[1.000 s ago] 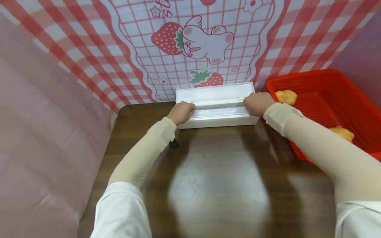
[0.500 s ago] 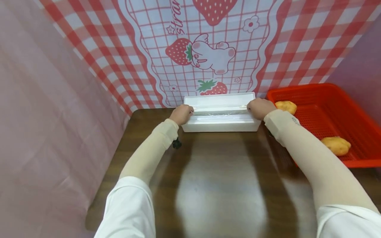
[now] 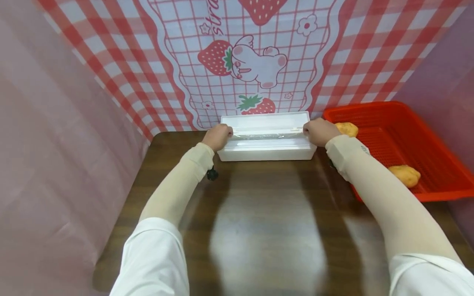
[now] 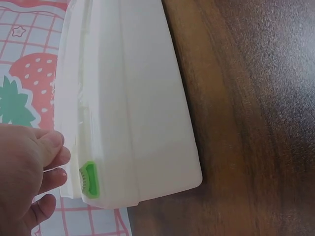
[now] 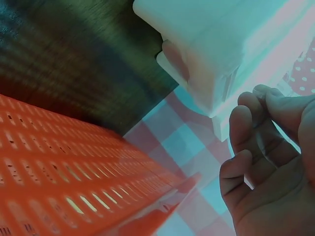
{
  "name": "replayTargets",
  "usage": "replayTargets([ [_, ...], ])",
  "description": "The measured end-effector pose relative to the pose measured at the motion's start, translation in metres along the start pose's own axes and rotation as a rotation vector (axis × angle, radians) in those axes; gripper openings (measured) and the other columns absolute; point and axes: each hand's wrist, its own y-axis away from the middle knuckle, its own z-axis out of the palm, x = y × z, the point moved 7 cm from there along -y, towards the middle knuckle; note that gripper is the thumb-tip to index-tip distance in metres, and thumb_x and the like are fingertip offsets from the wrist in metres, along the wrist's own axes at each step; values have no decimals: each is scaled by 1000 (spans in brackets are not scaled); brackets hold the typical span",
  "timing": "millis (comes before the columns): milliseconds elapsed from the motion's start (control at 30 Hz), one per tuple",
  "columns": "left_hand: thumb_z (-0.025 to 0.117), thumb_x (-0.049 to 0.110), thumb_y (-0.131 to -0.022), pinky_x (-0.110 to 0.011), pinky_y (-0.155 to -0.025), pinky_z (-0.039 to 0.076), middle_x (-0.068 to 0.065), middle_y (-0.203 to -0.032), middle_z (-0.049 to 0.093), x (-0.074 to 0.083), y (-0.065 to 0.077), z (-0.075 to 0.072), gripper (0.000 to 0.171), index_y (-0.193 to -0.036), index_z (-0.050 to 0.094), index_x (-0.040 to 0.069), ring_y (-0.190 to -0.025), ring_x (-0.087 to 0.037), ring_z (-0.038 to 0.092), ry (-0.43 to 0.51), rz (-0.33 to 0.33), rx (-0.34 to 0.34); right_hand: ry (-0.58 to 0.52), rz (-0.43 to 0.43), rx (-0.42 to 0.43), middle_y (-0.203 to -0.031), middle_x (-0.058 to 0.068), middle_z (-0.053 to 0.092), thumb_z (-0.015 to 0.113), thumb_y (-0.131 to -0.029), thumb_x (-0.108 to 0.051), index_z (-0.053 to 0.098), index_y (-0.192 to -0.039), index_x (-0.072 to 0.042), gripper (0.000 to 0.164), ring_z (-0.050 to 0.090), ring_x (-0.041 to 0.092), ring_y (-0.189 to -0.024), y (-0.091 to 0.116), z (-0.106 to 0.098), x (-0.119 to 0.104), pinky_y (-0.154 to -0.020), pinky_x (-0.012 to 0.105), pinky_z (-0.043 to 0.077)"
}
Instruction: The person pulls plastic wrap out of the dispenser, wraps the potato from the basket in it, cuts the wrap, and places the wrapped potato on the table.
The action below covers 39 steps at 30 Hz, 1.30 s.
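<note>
Hands (image 3: 217,136) (image 3: 321,131) now farther apart, film (image 3: 263,136) between

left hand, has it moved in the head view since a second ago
Yes, slightly: the left hand is farther left and higher in the picture, judged against the printed strawberry behind the white box.

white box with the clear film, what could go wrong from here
The clear film looks wrinkled between the left hand and right hand, so it might cling to itself or tear.
Both hands appear to be pinching film, so a hard pull could shift the white box.
The right sleeve overlaps the red basket in the head view; a sideways swing might bump it.
</note>
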Motion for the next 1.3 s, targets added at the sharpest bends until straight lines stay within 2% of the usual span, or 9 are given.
replayTargets([
  [133,61,7,-100,-37,-87,55,-13,-103,71,-3,4,0,16,-106,75,3,-96,-25,66,5,33,27,-32,28,-3,-104,22,70,62,-96,-11,71,-115,1,24,59,36,-86,-2,2,0,-89,56,52],
  [267,58,5,-101,-36,-78,52,-14,-94,68,-3,3,-4,15,-98,72,0,-85,-23,59,18,52,46,-65,71,-31,-113,25,67,60,-97,-12,67,-122,2,29,58,38,-92,-4,0,5,-93,58,50],
  [333,57,2,-101,-35,-77,51,-14,-92,67,0,1,-8,15,-97,72,0,-84,-23,58,9,62,60,-74,80,-51,-117,26,66,60,-97,-14,65,-125,3,33,58,39,-95,-5,-1,9,-95,59,48],
  [533,55,-7,-98,-36,-90,54,-15,-107,70,14,-5,-20,23,-112,73,-1,-102,-29,66,-10,119,66,-72,108,-70,-120,30,63,63,-98,-19,60,-132,6,43,56,43,-98,3,-11,21,-97,64,45],
  [633,53,-8,-98,-35,-92,54,-15,-112,69,13,-5,-22,27,-116,71,1,-108,-28,65,-9,99,40,-68,106,-59,-117,30,63,65,-97,-21,59,-131,7,44,55,43,-96,3,-15,21,-95,65,46],
  [800,53,-7,-99,-33,-93,53,-13,-115,69,-2,3,-23,28,-118,71,1,-110,-26,64,-22,35,16,-59,59,-31,-112,28,65,64,-98,-19,62,-127,5,39,55,41,-92,-8,-15,7,-93,63,48],
  [1000,54,-6,-99,-34,-95,52,-14,-115,68,-3,1,-30,26,-118,70,1,-110,-26,64,-32,41,17,-51,50,23,-95,24,65,64,-97,-17,66,-118,5,30,53,39,-83,-7,-22,5,-83,57,51],
  [1233,53,-4,-101,-33,-96,51,-14,-119,68,-6,-2,-37,28,-123,69,2,-112,-26,64,-24,2,-6,-29,27,36,-105,29,66,63,-97,-15,64,-124,7,35,56,42,-88,-7,-29,2,-91,63,49],
  [1300,53,-5,-100,-33,-97,51,-14,-120,68,-5,-4,-40,28,-123,68,1,-113,-26,64,-22,4,-6,-32,25,38,-106,29,66,63,-97,-14,64,-124,8,34,56,42,-88,-6,-32,3,-90,62,50],
])
